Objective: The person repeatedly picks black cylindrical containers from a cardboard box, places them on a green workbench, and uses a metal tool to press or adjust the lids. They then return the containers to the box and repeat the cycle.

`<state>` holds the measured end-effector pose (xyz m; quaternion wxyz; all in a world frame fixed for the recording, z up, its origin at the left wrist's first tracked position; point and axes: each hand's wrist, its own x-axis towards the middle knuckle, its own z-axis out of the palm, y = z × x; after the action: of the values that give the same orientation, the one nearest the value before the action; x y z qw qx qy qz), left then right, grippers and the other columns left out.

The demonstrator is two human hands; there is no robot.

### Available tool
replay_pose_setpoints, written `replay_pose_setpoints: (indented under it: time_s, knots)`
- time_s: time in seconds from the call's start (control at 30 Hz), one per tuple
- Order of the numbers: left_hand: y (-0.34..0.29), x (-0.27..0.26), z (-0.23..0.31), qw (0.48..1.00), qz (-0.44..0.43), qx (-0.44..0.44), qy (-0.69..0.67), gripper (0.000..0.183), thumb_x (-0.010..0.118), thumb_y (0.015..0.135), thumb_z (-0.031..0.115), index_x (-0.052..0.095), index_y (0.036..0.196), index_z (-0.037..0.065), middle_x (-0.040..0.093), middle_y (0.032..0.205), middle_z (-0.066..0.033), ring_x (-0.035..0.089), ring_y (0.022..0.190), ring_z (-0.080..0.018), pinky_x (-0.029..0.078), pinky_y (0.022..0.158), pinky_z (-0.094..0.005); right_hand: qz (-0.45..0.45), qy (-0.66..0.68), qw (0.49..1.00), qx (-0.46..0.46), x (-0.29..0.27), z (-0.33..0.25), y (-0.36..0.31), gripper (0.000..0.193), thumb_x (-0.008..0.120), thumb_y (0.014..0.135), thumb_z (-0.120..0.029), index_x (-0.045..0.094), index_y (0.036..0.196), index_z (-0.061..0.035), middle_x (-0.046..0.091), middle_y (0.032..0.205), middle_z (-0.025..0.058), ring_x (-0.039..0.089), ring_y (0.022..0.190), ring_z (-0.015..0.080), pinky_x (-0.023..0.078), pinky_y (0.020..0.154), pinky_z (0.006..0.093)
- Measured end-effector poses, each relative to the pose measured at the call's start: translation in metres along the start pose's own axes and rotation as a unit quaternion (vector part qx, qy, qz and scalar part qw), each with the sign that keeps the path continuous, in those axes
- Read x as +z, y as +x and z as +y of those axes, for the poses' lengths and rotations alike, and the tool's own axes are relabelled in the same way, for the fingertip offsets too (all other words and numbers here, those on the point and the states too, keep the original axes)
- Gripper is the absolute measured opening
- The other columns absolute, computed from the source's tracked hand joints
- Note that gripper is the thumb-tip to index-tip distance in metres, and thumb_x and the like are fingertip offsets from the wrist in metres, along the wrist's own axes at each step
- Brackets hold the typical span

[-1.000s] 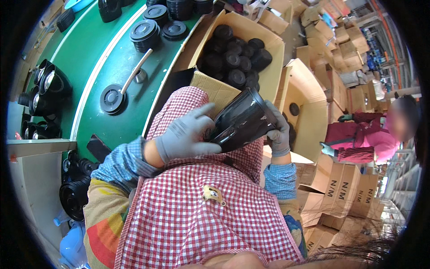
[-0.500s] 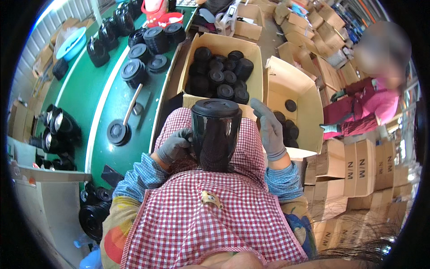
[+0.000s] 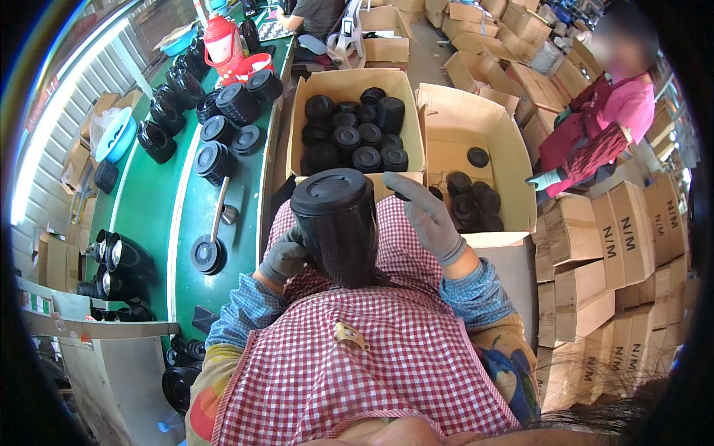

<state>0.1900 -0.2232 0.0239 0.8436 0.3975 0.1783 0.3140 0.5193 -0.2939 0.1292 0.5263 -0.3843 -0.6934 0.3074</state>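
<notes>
A glossy black jug (image 3: pixel 343 249) with a flat round black lid (image 3: pixel 332 192) on top stands between my knees, tilted a little to the left. My grey-gloved left hand (image 3: pixel 285 256) is closed at the jug's left side; its fingertips are partly hidden, and whether it grips a handle there does not show clearly. To the right of the jug, my gloved right hand (image 3: pixel 433 221) is raised, flat and open, fingers stretched toward the lid's right edge. It holds nothing.
Beyond my knees, one cardboard box (image 3: pixel 418 149) holds many black lids; another box (image 3: pixel 513 223) holds several. The green bench (image 3: pixel 160 245) on my left carries lid stacks (image 3: pixel 213 160), glossy black jugs (image 3: pixel 156 141) and a wooden-handled tool (image 3: pixel 220 208). A person in pink (image 3: pixel 602 126) stands at right.
The jug has tipped slightly and shifted left in the view. My right hand has moved up and left, nearer the lid, still flat. The whole view has turned a little.
</notes>
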Motion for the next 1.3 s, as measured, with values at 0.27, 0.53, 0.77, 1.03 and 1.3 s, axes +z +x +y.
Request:
replay_pose_setpoints:
  time_s: [0.27, 0.53, 0.77, 1.03, 1.3]
  knots:
    - [0.014, 0.012, 0.023, 0.988, 0.07, -0.032, 0.137, 0.052, 0.056, 0.071, -0.006, 0.065, 0.122, -0.002, 0.069, 0.12, -0.0069, 0.065, 0.11, -0.018, 0.053, 0.095, -0.0329, 0.004, 0.026, 1.0, -0.01, 0.023, 0.004, 0.015, 0.056, 0.05, 0.105, -0.04, 0.051, 0.147, -0.0028, 0.048, 0.151, 0.021, 0.041, 0.144, 0.0351, 0.029, 0.12, 0.0418]
    - [0.037, 0.052, 0.025, 0.901, 0.205, 0.197, 0.328, 0.042, 0.05, 0.103, 0.016, 0.048, 0.142, -0.001, 0.051, 0.143, -0.016, 0.049, 0.132, -0.0269, 0.035, 0.115, -0.0373, 0.077, -0.129, 0.985, 0.087, 0.064, 0.067, -0.02, 0.045, 0.056, 0.103, -0.029, 0.056, 0.137, 0.0001, 0.061, 0.128, 0.0229, 0.056, 0.12, 0.04, 0.043, 0.105, 0.0461]
    - [0.099, 0.002, 0.004, 0.907, 0.016, 0.154, 0.393, 0.028, 0.052, 0.102, 0.008, 0.065, 0.126, 0.004, 0.057, 0.14, -0.0138, 0.056, 0.129, -0.0247, 0.041, 0.112, -0.0315, 0.008, -0.163, 0.987, 0.007, 0.067, 0.029, -0.004, 0.059, 0.036, 0.108, -0.043, 0.045, 0.148, 0.0005, 0.055, 0.14, 0.0246, 0.051, 0.131, 0.0376, 0.029, 0.115, 0.0507]
    - [0.104, 0.005, 0.008, 0.972, 0.132, 0.027, 0.19, 0.046, 0.049, 0.106, 0.036, 0.057, 0.138, 0.003, 0.058, 0.142, -0.0151, 0.056, 0.131, -0.0239, 0.041, 0.114, -0.0371, 0.133, -0.202, 0.969, 0.057, 0.026, 0.114, 0.012, 0.061, 0.022, 0.111, -0.045, 0.044, 0.15, -0.0035, 0.051, 0.146, 0.0202, 0.049, 0.137, 0.0337, 0.035, 0.116, 0.0398]
    - [0.109, 0.006, 0.0, 0.973, 0.211, 0.065, 0.071, 0.091, 0.035, 0.1, 0.072, 0.026, 0.159, 0.003, 0.03, 0.162, -0.0211, 0.03, 0.151, -0.0313, 0.022, 0.125, -0.041, 0.035, 0.124, 0.983, 0.131, 0.055, 0.138, 0.033, 0.065, 0.019, 0.111, -0.046, 0.028, 0.159, -0.0042, 0.032, 0.163, 0.0146, 0.026, 0.153, 0.0263, 0.016, 0.126, 0.0364]
